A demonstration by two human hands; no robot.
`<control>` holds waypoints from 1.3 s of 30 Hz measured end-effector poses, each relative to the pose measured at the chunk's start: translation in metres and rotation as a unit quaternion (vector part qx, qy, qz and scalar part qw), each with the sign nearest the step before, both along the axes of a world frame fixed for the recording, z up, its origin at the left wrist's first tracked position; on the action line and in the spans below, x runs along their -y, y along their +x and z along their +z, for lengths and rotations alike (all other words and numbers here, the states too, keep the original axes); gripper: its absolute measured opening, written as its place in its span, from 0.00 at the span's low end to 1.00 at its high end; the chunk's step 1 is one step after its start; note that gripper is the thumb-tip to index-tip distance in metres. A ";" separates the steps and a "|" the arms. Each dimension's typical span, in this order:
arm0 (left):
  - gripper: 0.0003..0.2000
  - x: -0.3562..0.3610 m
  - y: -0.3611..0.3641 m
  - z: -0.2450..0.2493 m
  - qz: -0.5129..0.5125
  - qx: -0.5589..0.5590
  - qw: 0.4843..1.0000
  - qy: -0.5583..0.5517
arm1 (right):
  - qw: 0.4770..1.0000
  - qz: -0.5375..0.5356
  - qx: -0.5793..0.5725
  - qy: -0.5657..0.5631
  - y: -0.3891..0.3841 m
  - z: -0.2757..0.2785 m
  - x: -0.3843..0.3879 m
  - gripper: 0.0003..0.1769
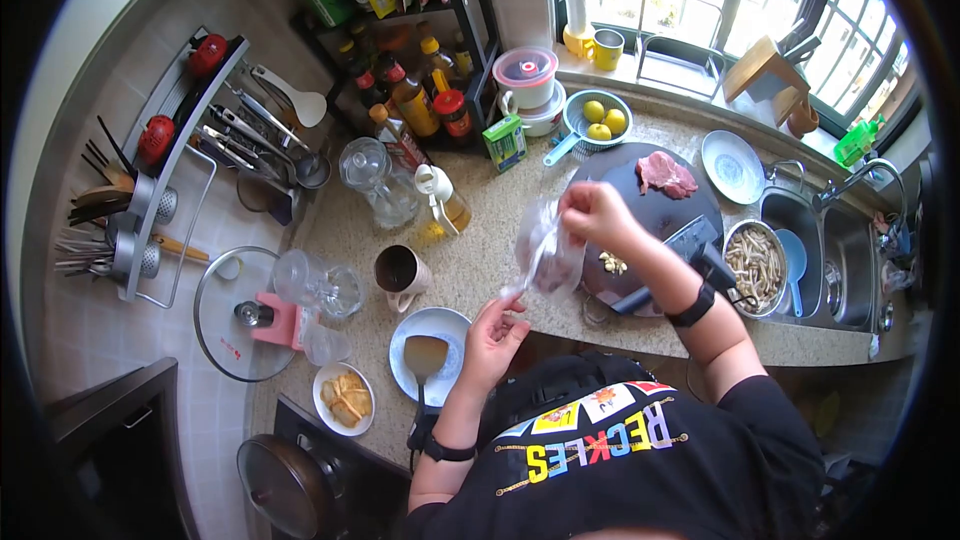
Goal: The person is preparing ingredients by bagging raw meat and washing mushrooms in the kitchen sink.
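Here we are over the counter, and the plastic bag [548,258] hangs stretched between both hands, in the air just off the near-left edge of the dark cutting board [690,208]. The right hand [598,215] is closed on the bag's top, fingers bunched round the gathered film. The left hand [495,332], lower down, pinches the bag's tail between its fingertips. We'd say the trick is a firm pinch up top while the lower hand does the fine work. The bag's weight belongs over the board rather than over the counter's front edge, so anything that slips lands near the raw meat [665,175] and not on the floor. We'd mind the cleaver [700,240] lying on the board close under the right forearm, and the pale chopped bits [612,262] just beside the bag. What's inside? We can't call it: something dark and pinkish shows through crumpled film, no more. Whether the bag's mouth is open or knotted is hidden by the right fingers, and the sink [850,240] warps away into the fisheye rim.
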State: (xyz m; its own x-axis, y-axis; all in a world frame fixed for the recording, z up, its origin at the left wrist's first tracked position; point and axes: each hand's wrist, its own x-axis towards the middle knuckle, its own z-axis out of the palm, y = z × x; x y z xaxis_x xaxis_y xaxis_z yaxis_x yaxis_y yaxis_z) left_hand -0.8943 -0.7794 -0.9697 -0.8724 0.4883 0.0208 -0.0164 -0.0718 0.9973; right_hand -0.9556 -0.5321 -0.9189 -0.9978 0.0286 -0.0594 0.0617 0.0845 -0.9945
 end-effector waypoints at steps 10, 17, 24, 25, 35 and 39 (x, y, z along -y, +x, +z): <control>0.11 0.010 -0.013 -0.013 0.046 0.028 0.994 -0.094 | 0.976 -0.183 -0.106 0.044 -0.196 0.077 -0.065 0.07; 0.11 0.028 -0.029 -0.021 0.058 0.097 0.989 -0.097 | 0.936 -0.294 -0.141 0.135 -0.321 0.047 -0.081 0.09; 0.10 0.035 -0.053 -0.021 0.088 0.124 0.985 -0.078 | 0.928 -0.317 -0.102 0.166 -0.375 -0.021 -0.085 0.31; 0.10 0.034 -0.058 -0.021 0.077 0.128 0.985 -0.082 | 0.915 -0.333 -0.110 0.198 -0.368 -0.015 -0.080 0.32; 0.11 -0.014 -0.083 -0.038 -0.004 0.168 0.981 -0.099 | 0.883 -0.266 -0.304 0.239 -0.193 0.018 -0.020 0.21; 0.11 -0.033 -0.067 -0.044 -0.079 0.191 0.975 -0.087 | 0.923 -0.148 -0.207 0.290 -0.050 -0.040 0.027 0.20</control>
